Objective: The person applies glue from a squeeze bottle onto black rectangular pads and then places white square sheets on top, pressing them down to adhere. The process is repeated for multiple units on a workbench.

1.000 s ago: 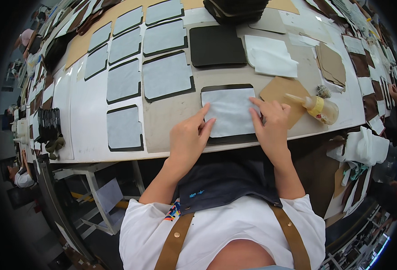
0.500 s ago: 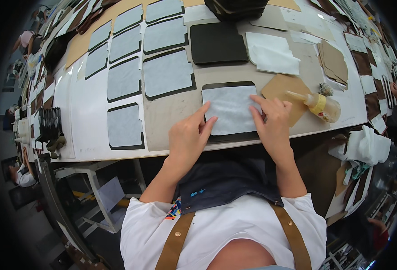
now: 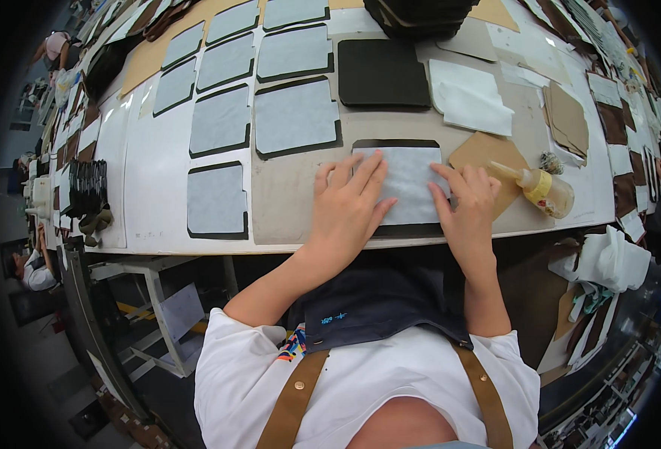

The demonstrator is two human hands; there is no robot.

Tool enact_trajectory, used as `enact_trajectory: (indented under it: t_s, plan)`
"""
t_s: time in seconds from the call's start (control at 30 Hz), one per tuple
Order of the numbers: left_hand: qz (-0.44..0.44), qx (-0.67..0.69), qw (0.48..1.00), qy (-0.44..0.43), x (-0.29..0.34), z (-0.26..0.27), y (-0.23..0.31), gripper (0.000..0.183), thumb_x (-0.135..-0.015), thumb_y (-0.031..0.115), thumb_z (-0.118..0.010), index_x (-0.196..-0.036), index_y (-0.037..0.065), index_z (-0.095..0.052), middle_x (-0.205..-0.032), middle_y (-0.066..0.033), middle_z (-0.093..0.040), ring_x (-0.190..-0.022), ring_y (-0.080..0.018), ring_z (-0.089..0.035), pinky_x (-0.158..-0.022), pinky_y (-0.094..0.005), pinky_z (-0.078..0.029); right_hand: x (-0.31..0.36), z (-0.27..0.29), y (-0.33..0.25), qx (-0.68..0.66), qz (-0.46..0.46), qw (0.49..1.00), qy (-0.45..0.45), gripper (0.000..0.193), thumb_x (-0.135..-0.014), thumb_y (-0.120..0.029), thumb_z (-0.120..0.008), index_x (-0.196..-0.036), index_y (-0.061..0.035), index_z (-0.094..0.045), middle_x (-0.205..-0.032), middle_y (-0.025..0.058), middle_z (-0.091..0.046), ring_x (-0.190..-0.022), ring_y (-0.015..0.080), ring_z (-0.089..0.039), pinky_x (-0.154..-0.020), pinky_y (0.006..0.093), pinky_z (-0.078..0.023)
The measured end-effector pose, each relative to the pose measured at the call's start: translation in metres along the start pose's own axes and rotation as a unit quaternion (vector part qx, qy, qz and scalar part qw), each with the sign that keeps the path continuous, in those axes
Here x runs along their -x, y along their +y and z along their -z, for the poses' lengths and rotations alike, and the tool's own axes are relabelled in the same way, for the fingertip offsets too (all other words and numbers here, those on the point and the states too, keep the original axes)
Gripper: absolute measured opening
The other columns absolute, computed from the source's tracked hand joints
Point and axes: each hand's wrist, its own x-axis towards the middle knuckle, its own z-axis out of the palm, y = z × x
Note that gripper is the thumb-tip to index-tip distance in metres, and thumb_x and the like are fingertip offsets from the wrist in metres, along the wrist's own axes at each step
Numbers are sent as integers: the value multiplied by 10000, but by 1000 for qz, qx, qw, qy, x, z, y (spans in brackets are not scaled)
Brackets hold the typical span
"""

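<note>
Close to the table's front edge lies a dark panel (image 3: 398,143) with a pale grey-white sheet (image 3: 411,183) over most of it. My left hand (image 3: 348,208) rests on the sheet's left side, fingers spread and reaching toward its upper left. On the opposite side, my right hand (image 3: 467,206) touches the right edge with bent fingers and thumb apart. Beside it is a squeeze bottle (image 3: 550,193) with a yellow band and a long nozzle, lying on its side by a tan card (image 3: 488,152).
Several similar covered panels (image 3: 296,116) lie in rows to the left. Behind the work are a bare dark panel (image 3: 383,73), a stack of white sheets (image 3: 470,97) and a dark pile (image 3: 420,16). Brown pieces (image 3: 566,120) lie at the right.
My left hand has moved up from the sheet's left edge and spread out over its surface. My right hand stays at the right edge. The whole view has shifted slightly.
</note>
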Motion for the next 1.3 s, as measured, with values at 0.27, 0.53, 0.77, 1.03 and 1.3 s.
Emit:
enact_trajectory:
  t_s: [0.27,0.53,0.77,1.03,1.3]
  plan:
    - [18,-40,999,22,6,5,-7,430,-870,233,-744,-1256,58,-668,-1335,-42,-635,-1182,-255,-542,-1137,-501,-263,-2,5,1,-10,-15,1000,-16,273,-850,-98,-751,-1120,-93,-716,-879,59,-552,-874,240,-531,-846,383,-349]
    - [25,-30,998,46,5,10,-14,343,-864,186,-741,-1183,70,-697,-1241,-18,-669,-1128,-251,-553,-1139,-498,-266,-2,6,4,-17,-1,1000,16,306,-860,-95,-738,-1164,-86,-696,-956,63,-589,-952,251,-558,-924,386,-346]
    - [6,-20,997,70,1,7,-21,307,-859,159,-741,-1153,74,-713,-1209,-11,-679,-1120,-246,-555,-1130,-495,-279,-16,0,-5,-75,104,992,9,314,-883,7,-646,-1195,-31,-664,-1251,103,-659,-1205,260,-604,-1051,417,-374]
    - [4,-33,996,88,1,12,-35,221,-875,121,-715,-1095,128,-736,-1149,19,-701,-1093,-244,-568,-1117,-491,-293,-17,-6,2,-51,144,988,-22,327,-886,58,-595,-1202,-8,-647,-1239,119,-671,-1218,289,-621,-1104,458,-401]
    - [-87,41,995,22,18,23,-40,465,-772,-82,-587,-1137,161,-739,-1220,5,-672,-1149,-251,-560,-1118,-468,-334,7,15,0,-78,153,983,-68,316,-881,67,-605,-1182,-13,-660,-1284,114,-660,-1264,281,-605,-1113,468,-402]
